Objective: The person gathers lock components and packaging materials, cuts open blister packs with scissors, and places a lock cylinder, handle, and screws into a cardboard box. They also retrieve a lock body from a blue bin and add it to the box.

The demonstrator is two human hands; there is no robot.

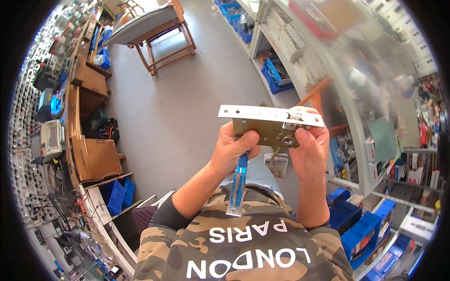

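Both hands hold a mortise lock case [262,131] up in front of my waist. Its bright metal faceplate [263,115] faces forward and up, with a latch near the right end and screw holes at both ends. My left hand [233,144] grips the left end, thumb on the brass-coloured side. A slim blue and clear tool-like object [239,186] hangs down from the same hand; its exact kind is unclear. My right hand [311,144] holds the right end, its thumb near the latch, above a round metal fitting [288,141] in the case. Fingers behind the case are hidden.
On the left runs a wooden workbench [96,158] crowded with machines, beside a wall of hanging keys. A wooden chair-like piece [168,42] stands ahead on the grey floor [175,102]. Shelves and a glass display case [351,116] line the right, with blue bins [362,235] below.
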